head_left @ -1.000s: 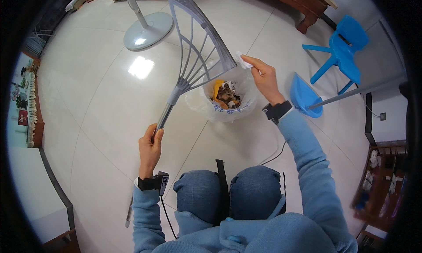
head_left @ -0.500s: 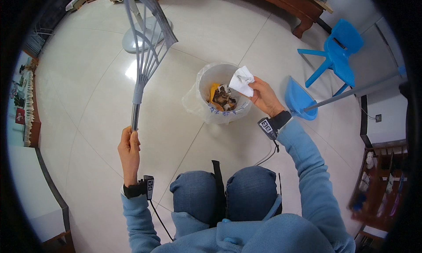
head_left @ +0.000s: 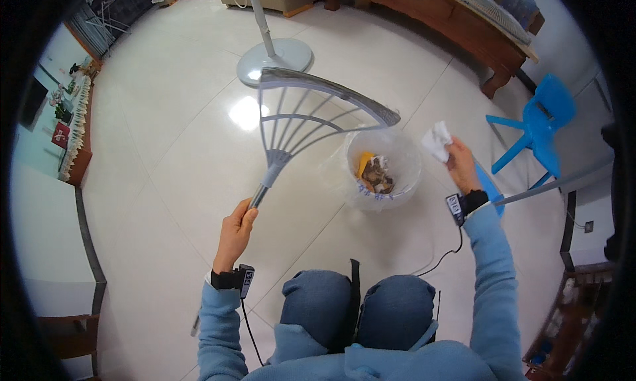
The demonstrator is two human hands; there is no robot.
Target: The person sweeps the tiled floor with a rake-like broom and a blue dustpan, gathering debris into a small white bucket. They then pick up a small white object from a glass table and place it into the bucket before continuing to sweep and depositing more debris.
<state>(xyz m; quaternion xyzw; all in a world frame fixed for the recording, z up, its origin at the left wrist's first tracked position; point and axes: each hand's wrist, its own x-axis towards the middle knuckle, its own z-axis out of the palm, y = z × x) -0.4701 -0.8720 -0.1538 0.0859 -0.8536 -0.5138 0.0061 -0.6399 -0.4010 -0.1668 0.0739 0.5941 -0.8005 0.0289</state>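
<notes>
Head view. Landmark: the lined waste bin [head_left: 401, 150], on the pale tiled floor [head_left: 165, 162]. Clear plastic liner [head_left: 374, 201] folded out over its rim; crumpled refuse [head_left: 376, 175] inside, brown and white with a yellow piece.

Left hand [head_left: 236, 234], left of the bin and nearer the body: fingers wrapped around the metal pole of a grey fan-shaped broom [head_left: 277, 158]. Broom head raised, left of and beyond the bin; its right tip overlaps the bin's far edge in view, contact cannot be told.

Right hand [head_left: 462, 162], right of the bin: thumb and fingers pinching a crumpled white tissue [head_left: 436, 142], which shows just beside the rim, apart from it.

Further right of the bin, partly behind that hand: blue dustpan [head_left: 488, 185]. Beyond it, blue plastic chair [head_left: 540, 129]. Past the bin, to its left: round grey stand base [head_left: 283, 52].
</notes>
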